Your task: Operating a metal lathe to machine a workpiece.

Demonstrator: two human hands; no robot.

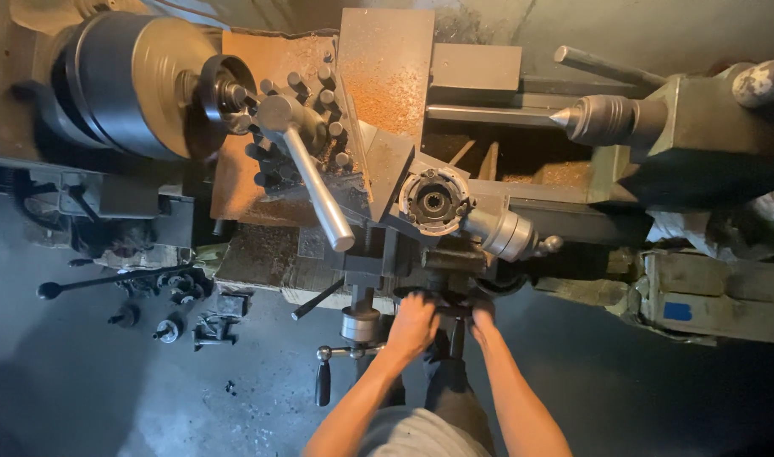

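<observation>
Dark concrete floor (pixel 108 398) fills the lower part of the view, dimly lit, with a metal lathe (pixel 455 152) stretching across the upper half. Largest part: the round chuck and headstock (pixel 125 80) at upper left, dark body with a brass-coloured face. Right of it, a rust-brown flat plate (pixel 387 72) dusted with fine shavings. Far right sits the tailstock (pixel 700 118) with its pointed centre (pixel 565 118) aimed toward the chuck. Mid-lathe, the tool post (pixel 298 114) carries a ring of bolt heads and a long polished lever (pixel 319 190) angled down toward the viewer. Just right of that, a round graduated dial (pixel 433 201) and a silver collar with a small ball-ended handle (pixel 510 233).

Below the carriage, at the front of the machine, a dark handwheel (pixel 446 309) sits between both hands. Left hand (pixel 412 326) lies on its left side, fingers curled over the rim, grip closed around it. Right hand (pixel 482 317) reaches its right side; mostly in shadow, cannot tell how its grip is set. Just left of the left hand, a small crank with a black knob (pixel 323 385).

On the floor at left, loose dark clamps and fittings (pixel 180 309) lie scattered.
</observation>
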